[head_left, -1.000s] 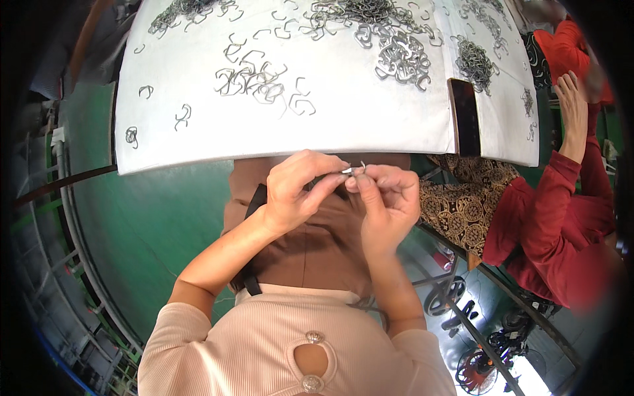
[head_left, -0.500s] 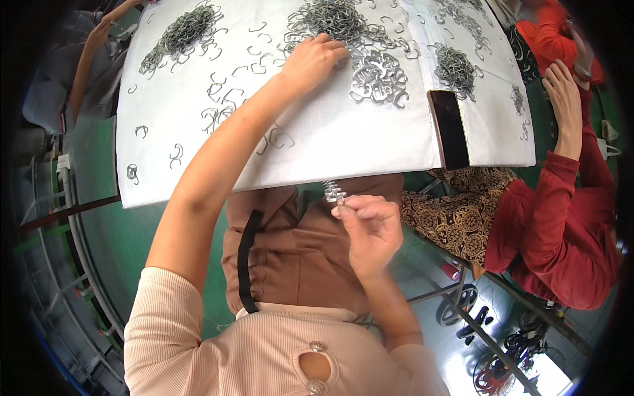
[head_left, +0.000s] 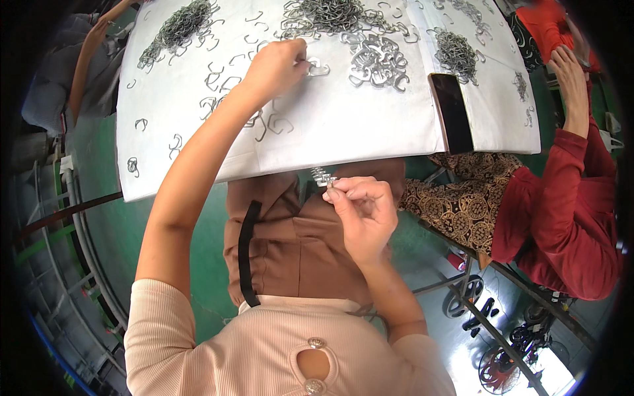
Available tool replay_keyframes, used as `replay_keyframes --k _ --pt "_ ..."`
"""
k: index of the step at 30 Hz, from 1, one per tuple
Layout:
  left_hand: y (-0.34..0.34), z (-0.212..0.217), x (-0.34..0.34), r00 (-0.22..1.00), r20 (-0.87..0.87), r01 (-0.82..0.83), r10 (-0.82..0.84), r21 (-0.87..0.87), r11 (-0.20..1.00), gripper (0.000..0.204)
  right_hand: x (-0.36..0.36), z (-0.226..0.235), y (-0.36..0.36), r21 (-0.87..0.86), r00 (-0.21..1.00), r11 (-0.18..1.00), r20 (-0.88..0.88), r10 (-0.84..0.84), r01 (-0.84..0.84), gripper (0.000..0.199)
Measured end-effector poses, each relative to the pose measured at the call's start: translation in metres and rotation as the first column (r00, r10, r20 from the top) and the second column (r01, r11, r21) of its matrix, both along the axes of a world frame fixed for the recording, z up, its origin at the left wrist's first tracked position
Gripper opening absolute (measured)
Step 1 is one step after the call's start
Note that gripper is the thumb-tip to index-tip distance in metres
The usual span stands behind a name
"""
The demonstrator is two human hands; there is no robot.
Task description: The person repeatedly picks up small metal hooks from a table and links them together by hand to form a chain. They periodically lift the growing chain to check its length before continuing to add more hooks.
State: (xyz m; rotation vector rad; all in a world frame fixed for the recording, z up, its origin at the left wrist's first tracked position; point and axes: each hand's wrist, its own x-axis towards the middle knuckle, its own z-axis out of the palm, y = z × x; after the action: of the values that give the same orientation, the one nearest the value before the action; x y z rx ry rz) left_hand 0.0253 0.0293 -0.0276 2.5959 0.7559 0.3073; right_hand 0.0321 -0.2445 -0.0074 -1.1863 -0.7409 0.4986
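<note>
My left hand (head_left: pixel 276 69) is over the white-covered table, its fingers bent and pinched at a bent silver metal ring (head_left: pixel 319 67). Right of it lies a loose cluster of shiny silver rings (head_left: pixel 378 61). Behind that is a heap of darker C-shaped wire rings (head_left: pixel 328 13). In front of the table edge, above my lap, my right hand (head_left: pixel 364 214) pinches one end of a short row of small silver metal pieces (head_left: pixel 321 175). That row points up toward the table edge. How its pieces are joined is too small to tell.
More ring heaps lie at the far left (head_left: pixel 179 30) and right (head_left: pixel 456 56), with scattered rings (head_left: pixel 228 86) between. A dark phone (head_left: pixel 452 112) rests near the front edge. A person in red sleeves (head_left: pixel 561 204) sits at the right; another person's arm (head_left: pixel 84 66) shows far left.
My left hand has moved left from beside the dark heap, and a silver ring now shows at its fingertips. My right hand has shifted slightly left with its row of metal pieces.
</note>
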Motion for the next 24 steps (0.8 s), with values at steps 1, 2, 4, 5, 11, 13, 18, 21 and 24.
replay_keyframes --k 1,2,4,5,11,13,18,21,24 --pt "-0.005 0.002 -0.009 0.995 0.089 -0.039 0.052 -0.136 0.990 0.018 0.000 0.000 0.001 0.000 1.000 1.000 0.006 -0.001 0.001 0.018" --pt "-0.013 0.004 -0.019 0.986 0.127 -0.071 0.105 -0.246 0.967 0.020 -0.002 0.000 0.001 -0.002 1.000 1.000 0.009 0.001 -0.001 0.018" --pt "-0.031 0.006 -0.037 0.960 0.182 -0.110 0.215 -0.460 0.881 0.022 -0.005 -0.002 0.002 -0.037 1.000 0.999 0.008 -0.006 0.007 0.018" --pt "-0.037 0.000 -0.050 0.948 0.189 -0.114 0.257 -0.552 0.826 0.024 -0.008 0.000 0.003 -0.059 1.000 0.998 0.008 0.003 -0.003 0.020" --pt "-0.117 0.022 -0.094 0.847 0.238 -0.037 0.475 -0.866 0.499 0.016 -0.017 -0.004 0.003 -0.078 0.999 0.997 -0.044 0.013 -0.016 0.014" --pt "-0.134 0.027 -0.100 0.823 0.246 -0.021 0.512 -0.888 0.460 0.014 -0.019 -0.004 0.003 -0.093 0.999 0.996 -0.042 0.007 -0.011 0.013" --pt "-0.162 0.031 -0.113 0.718 0.325 0.136 0.615 -0.933 0.334 0.012 -0.023 -0.005 0.005 -0.115 1.000 0.993 -0.026 0.001 -0.004 0.014" --pt "-0.168 0.031 -0.117 0.709 0.405 0.157 0.577 -0.889 0.431 0.009 -0.026 -0.010 0.008 -0.115 0.999 0.993 -0.046 -0.006 0.000 0.014" --pt "-0.171 0.025 -0.120 0.696 0.432 0.169 0.574 -0.875 0.453 0.009 -0.030 -0.007 0.007 -0.171 1.000 0.985 -0.016 -0.022 0.019 0.016"
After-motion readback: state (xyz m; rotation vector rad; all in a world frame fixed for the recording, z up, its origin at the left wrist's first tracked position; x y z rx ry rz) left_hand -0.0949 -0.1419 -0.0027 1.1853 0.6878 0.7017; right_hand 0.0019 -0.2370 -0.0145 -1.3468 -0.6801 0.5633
